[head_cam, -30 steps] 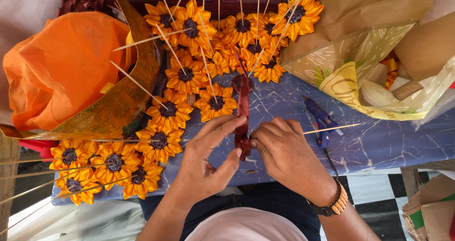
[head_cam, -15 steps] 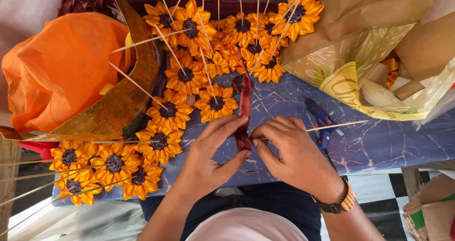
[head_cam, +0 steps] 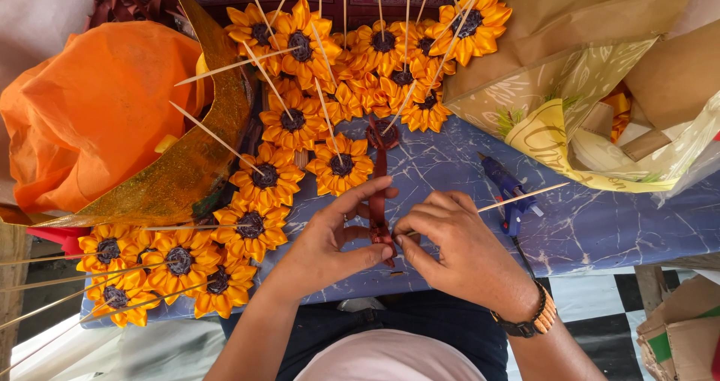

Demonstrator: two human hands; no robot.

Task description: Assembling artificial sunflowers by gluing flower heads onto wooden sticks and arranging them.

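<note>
Ribbon point(head_cam: 380, 201) pinched at its near end by both my hands, left point(head_cam: 330, 238) and right point(head_cam: 457, 250), best kept taut over table point(head_cam: 600, 231), folds tight.

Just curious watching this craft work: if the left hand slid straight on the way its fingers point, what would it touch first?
Likely the dark red ribbon strip its fingertips already touch; beyond lies the right hand.

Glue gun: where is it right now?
In the head view, the blue glue gun lies on the blue table, just right of the right hand, below the yellow bag.
</note>
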